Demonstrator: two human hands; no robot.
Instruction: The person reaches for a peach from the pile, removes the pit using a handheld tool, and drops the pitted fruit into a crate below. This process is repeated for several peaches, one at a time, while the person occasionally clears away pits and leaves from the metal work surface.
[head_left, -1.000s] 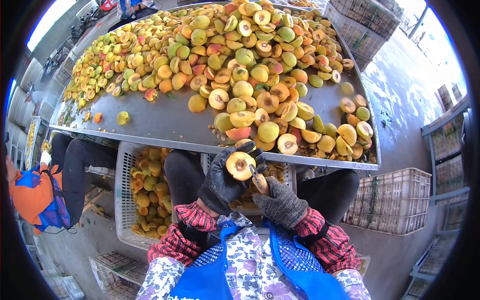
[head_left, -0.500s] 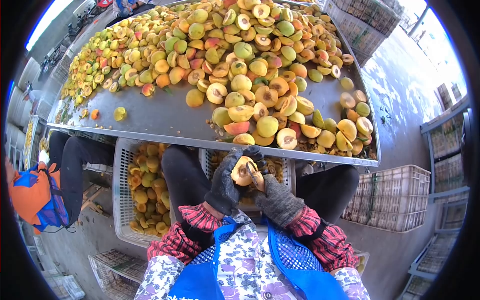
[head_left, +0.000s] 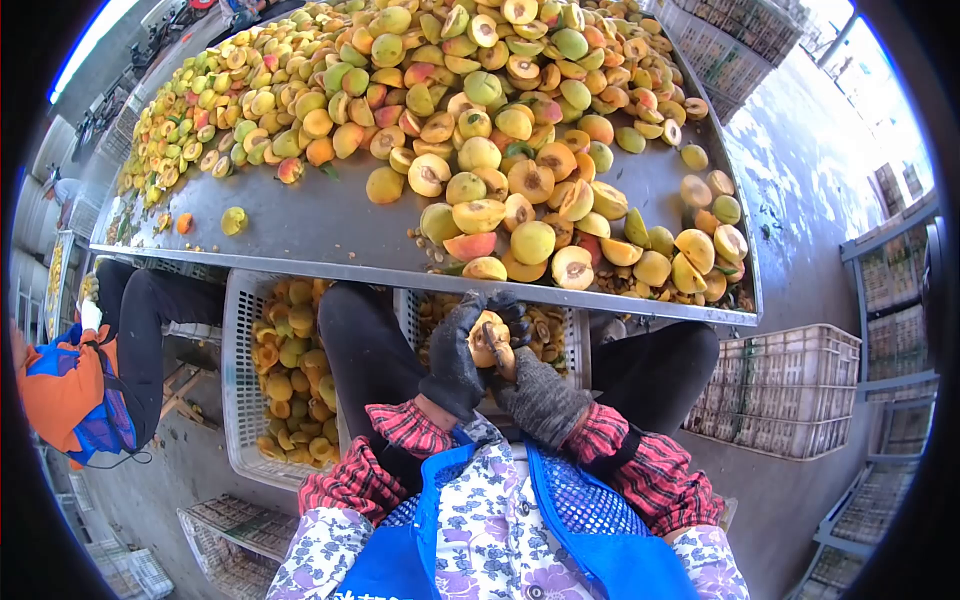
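Observation:
In the head view, my left hand, in a black glove, is closed round a peach half with its cut side up. My right hand, in a grey knit glove, grips a small pitting knife with a thin curved blade and a light brown handle. Its blade touches the cut face near the middle. Both hands are just below the front edge of the metal table, above a crate of peach pieces between my knees. Part of the handle is hidden by my right fingers.
Halved peaches are heaped across the table. A white crate of peach halves stands left of my leg, and a slatted crate to the right. A co-worker in an orange and blue vest sits at the left. Metal racks stand far right.
Both hands have shifted slightly left with the peach half and the knife. The blade has turned more upright across the cut face. My view has moved a little.

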